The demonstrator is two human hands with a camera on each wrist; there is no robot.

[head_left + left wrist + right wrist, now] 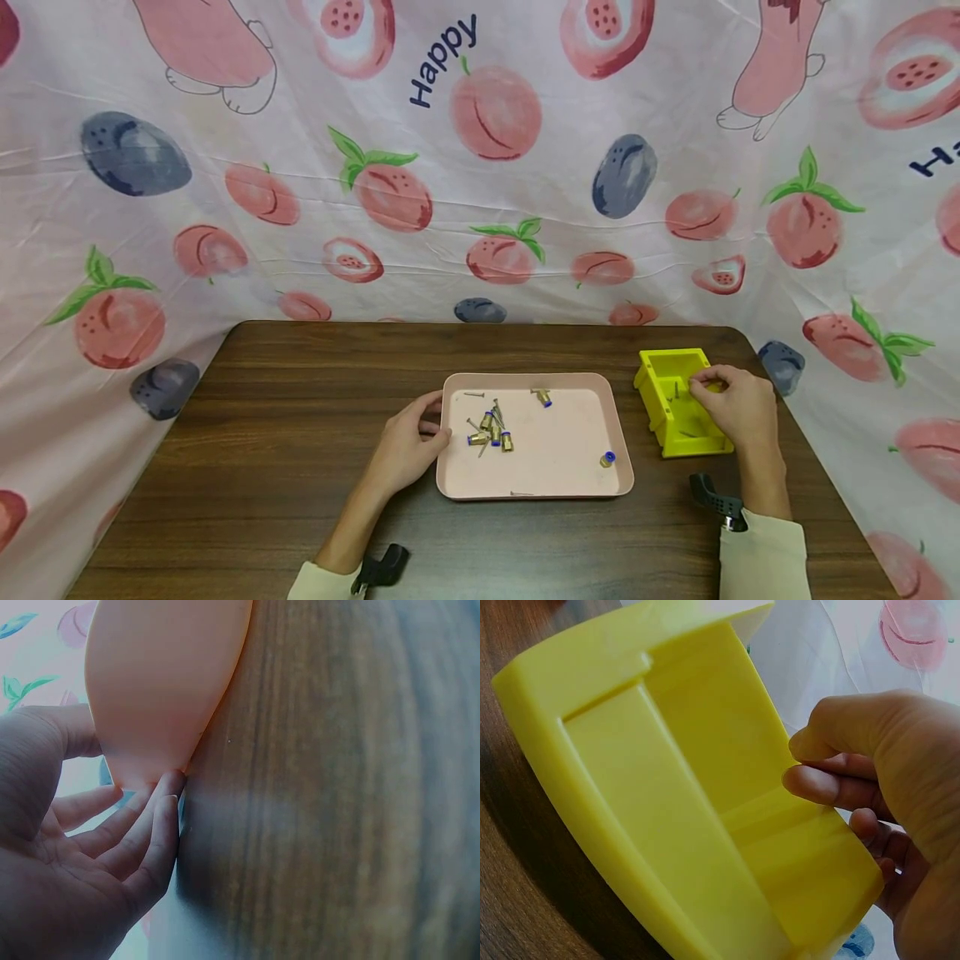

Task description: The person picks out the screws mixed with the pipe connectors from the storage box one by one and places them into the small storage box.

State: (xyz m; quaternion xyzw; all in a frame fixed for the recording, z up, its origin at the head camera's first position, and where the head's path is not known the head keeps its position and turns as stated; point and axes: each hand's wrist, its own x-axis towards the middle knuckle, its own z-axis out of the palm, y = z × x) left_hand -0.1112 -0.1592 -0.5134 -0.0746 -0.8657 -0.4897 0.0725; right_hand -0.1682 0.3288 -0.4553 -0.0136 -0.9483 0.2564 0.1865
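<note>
A pale pink tray (558, 442) lies on the table, holding several brass push-in fittings (496, 435) with blue collars and several thin screws (474, 394). At its left edge my left hand (408, 446) grips the rim; the left wrist view shows the thumb on one side of the tray wall (169, 690) and the fingers on the other. My right hand (738, 408) is above the right side of a yellow plastic bin (656, 408), thumb and index fingertips (810, 784) near each other with nothing visible between them. A small screw (676, 389) shows upright inside the bin.
The dark wood table (315, 375) carries both containers, the bin to the right of the tray near the table's right edge. A fruit-print cloth (420, 275) hangs behind and at both sides. Black wrist mounts (718, 500) sit on both forearms.
</note>
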